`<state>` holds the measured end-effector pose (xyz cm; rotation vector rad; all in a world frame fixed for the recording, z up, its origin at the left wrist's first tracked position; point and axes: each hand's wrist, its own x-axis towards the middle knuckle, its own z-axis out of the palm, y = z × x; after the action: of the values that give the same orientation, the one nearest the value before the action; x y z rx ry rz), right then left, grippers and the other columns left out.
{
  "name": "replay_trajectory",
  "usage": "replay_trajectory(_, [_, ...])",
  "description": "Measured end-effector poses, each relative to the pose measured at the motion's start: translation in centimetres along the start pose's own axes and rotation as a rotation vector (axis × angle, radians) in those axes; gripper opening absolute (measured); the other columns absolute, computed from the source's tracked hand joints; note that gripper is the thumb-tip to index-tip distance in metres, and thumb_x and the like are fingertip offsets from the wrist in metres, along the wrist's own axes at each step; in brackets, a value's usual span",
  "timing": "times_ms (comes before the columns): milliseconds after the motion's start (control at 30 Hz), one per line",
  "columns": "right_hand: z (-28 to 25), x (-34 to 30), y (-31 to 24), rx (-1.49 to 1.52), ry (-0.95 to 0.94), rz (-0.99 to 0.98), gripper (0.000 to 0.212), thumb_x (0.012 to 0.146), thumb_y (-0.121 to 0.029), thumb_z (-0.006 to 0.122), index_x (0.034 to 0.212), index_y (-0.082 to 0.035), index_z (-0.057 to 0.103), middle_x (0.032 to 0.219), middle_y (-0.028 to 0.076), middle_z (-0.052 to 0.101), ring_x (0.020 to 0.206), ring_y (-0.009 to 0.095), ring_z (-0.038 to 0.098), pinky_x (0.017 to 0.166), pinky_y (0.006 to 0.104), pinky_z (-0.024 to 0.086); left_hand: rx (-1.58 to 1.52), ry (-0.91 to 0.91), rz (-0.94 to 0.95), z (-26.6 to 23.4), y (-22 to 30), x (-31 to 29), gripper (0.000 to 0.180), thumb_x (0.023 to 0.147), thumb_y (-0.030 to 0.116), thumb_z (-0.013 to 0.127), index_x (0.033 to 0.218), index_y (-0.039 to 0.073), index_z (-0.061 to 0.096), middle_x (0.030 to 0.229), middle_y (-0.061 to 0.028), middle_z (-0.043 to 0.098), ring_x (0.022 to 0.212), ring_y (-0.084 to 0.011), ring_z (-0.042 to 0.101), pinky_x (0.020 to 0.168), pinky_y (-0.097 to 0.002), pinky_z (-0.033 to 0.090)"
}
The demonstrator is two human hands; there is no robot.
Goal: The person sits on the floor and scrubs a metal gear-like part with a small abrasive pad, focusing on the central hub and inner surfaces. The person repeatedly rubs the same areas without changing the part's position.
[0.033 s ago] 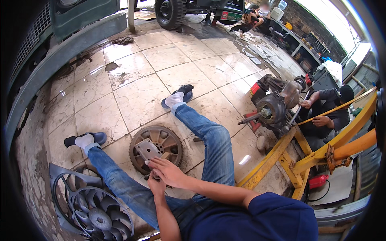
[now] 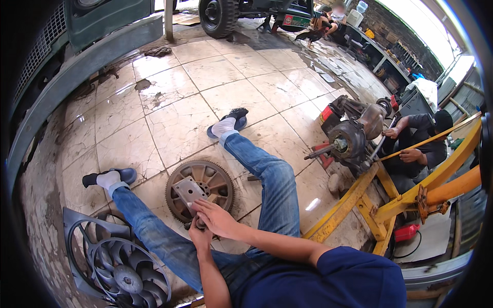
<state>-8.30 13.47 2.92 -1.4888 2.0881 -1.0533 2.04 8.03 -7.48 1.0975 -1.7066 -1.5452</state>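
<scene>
A flat grey metal plate (image 2: 189, 190) with holes near its corners lies over a toothed flywheel (image 2: 224, 187) on the floor between my legs. My left hand (image 2: 200, 235) is closed at the plate's near end, around a small dark round part that my fingers mostly hide. Over it lies my right hand (image 2: 216, 219), its fingers pressed together and reaching onto the plate's near edge. Something small and pale shows at those fingertips, too small to name. Whether the round part is joined to the plate cannot be seen.
A radiator fan (image 2: 128, 278) in its shroud lies at the lower left. On the right stand an axle housing (image 2: 371, 120) and a yellow hoist frame (image 2: 382, 211). A co-worker (image 2: 418, 141) crouches behind them, hands on a bar. A vehicle wheel (image 2: 218, 18) stands far off.
My right fingertips have shifted very slightly to the right on the plate's near edge. The plate, flywheel and my left hand stay nearly where they were.
</scene>
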Motion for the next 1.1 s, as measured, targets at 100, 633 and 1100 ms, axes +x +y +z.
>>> replay_trajectory(100, [0.3, -0.1, -0.9, 0.119, -0.051, 0.066, 0.039, 0.101, -0.019, 0.042, 0.137, -0.005, 0.049, 0.143, 0.017, 0.046, 0.137, 0.033, 0.038, 0.113, 0.0415, 0.031, -0.003, -0.042, -0.033, -0.4, 0.3, -0.3, 0.041, 0.08, 0.013, 0.072, 0.115, -0.007, 0.062, 0.1, -0.0173, 0.07, 0.093, -0.019, 0.067, 0.08, -0.0324, 0.051])
replay_trajectory(633, [0.2, 0.9, -0.3, -0.09, -0.114, -0.065, 0.038, 0.101, -0.023, 0.041, 0.136, -0.012, 0.052, 0.142, 0.02, 0.046, 0.139, 0.038, 0.032, 0.116, 0.0464, 0.026, 0.079, 0.011, 0.076, 0.0, -0.5, 0.6, 0.043, 0.081, 0.021, 0.072, 0.113, -0.007, 0.063, 0.099, -0.0192, 0.071, 0.093, -0.0213, 0.068, 0.079, -0.0344, 0.051])
replay_trajectory(1100, [-0.3, 0.2, 0.0, -0.242, -0.139, -0.092, 0.038, 0.101, -0.029, 0.042, 0.138, -0.021, 0.051, 0.147, 0.014, 0.043, 0.14, 0.037, 0.031, 0.114, 0.0464, 0.026, 0.024, 0.025, 0.037, 0.5, -1.4, 0.9, 0.042, 0.084, 0.025, 0.069, 0.111, -0.006, 0.064, 0.102, -0.0209, 0.07, 0.095, -0.0278, 0.069, 0.08, -0.0367, 0.051])
